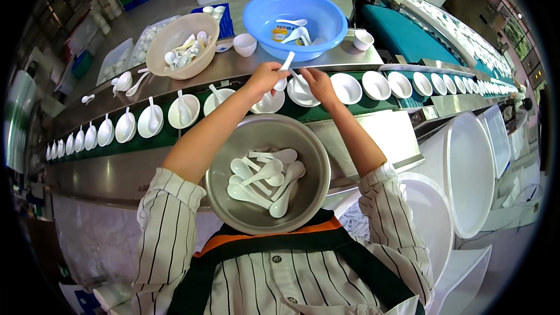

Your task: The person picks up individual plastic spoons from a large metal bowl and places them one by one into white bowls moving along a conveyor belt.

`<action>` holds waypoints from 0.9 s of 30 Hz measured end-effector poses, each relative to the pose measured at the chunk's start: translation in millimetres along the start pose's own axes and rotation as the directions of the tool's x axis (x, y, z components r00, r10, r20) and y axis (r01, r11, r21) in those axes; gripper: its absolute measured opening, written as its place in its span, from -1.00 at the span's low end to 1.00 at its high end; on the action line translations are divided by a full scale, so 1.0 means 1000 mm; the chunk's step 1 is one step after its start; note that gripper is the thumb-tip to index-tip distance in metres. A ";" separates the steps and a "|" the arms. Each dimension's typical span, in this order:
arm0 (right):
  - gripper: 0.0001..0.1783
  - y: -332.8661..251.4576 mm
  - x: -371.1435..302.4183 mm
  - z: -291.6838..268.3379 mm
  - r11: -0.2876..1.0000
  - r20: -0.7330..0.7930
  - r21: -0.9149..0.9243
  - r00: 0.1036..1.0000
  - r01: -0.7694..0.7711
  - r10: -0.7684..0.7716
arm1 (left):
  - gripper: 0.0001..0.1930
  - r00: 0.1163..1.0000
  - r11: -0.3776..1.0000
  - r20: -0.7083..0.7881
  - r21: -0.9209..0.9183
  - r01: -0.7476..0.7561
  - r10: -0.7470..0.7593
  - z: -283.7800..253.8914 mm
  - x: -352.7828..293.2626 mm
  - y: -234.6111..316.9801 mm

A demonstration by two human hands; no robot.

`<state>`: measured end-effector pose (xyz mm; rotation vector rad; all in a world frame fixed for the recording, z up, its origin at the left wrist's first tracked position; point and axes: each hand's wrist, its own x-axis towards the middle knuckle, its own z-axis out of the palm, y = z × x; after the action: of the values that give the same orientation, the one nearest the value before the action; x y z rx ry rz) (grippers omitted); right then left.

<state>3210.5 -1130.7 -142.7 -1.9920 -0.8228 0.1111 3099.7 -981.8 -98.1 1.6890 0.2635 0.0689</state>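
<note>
My left hand is closed on a white spoon, its handle pointing up, above the line of bowls. To its right, my right hand pinches the handle of another white spoon over a white bowl. Another bowl lies partly behind my left hand. Left of my hands, a row of white bowls runs along the green belt, each with a spoon. Close to my body is a steel basin with several white spoons in it.
Bowls without spoons line the belt to the right. Behind it stand a blue basin and a beige basin, both with spoons inside, and small cups. Large white tubs are at my right, near a teal conveyor.
</note>
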 end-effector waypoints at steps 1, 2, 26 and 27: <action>-0.49 -0.006 0.001 -0.004 0.980 0.066 0.195 0.996 0.046 -0.060 | -0.80 0.999 1.000 0.038 0.021 -0.019 0.019 0.005 -0.001 0.004; -0.54 -0.040 -0.005 -0.004 0.922 0.213 0.380 0.977 -0.078 -0.006 | -0.77 0.998 0.996 0.053 0.076 -0.034 0.030 0.001 -0.006 0.003; -0.35 -0.094 -0.138 0.022 0.300 0.871 -0.196 0.306 0.934 -0.385 | -0.75 0.748 0.396 0.661 0.704 -0.590 -0.059 0.001 -0.198 -0.037; -0.35 -0.094 -0.141 0.023 0.297 0.874 -0.192 0.300 0.935 -0.382 | -0.75 0.730 0.445 0.670 0.700 -0.559 -0.136 0.000 -0.200 -0.033</action>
<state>3045.3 -1166.0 -115.1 -1.9282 -2.6553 -0.0284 2901.4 -1020.9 -108.8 2.6759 -0.6246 -0.5720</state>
